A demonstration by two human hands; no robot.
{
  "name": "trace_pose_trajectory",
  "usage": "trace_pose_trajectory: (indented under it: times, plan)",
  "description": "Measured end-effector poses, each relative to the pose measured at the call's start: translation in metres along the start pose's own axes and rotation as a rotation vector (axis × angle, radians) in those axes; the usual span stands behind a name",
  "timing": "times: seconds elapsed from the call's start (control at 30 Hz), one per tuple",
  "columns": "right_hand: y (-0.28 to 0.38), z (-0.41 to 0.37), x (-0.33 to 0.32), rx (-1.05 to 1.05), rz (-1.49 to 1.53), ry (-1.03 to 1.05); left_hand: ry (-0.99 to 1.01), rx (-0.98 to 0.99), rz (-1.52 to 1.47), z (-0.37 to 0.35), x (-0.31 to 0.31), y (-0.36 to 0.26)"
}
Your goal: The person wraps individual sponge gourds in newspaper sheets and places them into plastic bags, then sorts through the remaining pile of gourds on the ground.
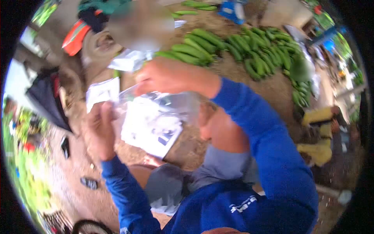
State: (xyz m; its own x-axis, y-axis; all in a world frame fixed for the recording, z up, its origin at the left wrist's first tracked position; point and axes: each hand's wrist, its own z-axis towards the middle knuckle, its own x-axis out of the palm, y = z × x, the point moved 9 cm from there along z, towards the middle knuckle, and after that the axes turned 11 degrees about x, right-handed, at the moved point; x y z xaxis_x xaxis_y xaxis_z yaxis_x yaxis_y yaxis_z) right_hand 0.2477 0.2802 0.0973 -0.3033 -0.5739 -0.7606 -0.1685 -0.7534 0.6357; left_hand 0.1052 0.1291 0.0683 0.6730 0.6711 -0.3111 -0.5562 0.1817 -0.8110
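Note:
A clear plastic bag (185,107) stretches below my right hand (171,78), whose fingers are pinched on its upper edge. My left hand (99,130) is raised at the bag's left side, thumb up. Motion smears its fingers, and I cannot tell whether they grip the plastic. Beneath the bag, between my bent legs, a stack of white printed sheets (152,130) rests on the ground, partly seen through the plastic. More printed paper (103,91) lies just beyond my left hand. Farther out is a crumpled white sheet or wrapper (130,61).
Green bananas (191,48) lie in front, and a larger heap (261,50) spreads to the right. An orange item (76,38) is at the upper left, near a dark umbrella-like object (48,93). Sandals (89,182) lie at the left. A person in yellow (319,134) is at the right.

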Motion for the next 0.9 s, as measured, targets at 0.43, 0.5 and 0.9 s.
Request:
trace_pose_trajectory:
  times: [0.43,0.5,0.9]
  plan:
    - [-0.017,0.017,0.003,0.177,0.268,-0.008,-0.116,-0.081,-0.128,0.004,-0.02,0.012]
    - [-0.021,0.016,0.004,0.117,0.333,-0.039,-0.126,-0.041,-0.175,0.006,-0.02,0.011]
    - [-0.017,0.009,0.03,0.052,0.232,0.16,-0.254,0.148,0.064,0.01,-0.024,0.005]
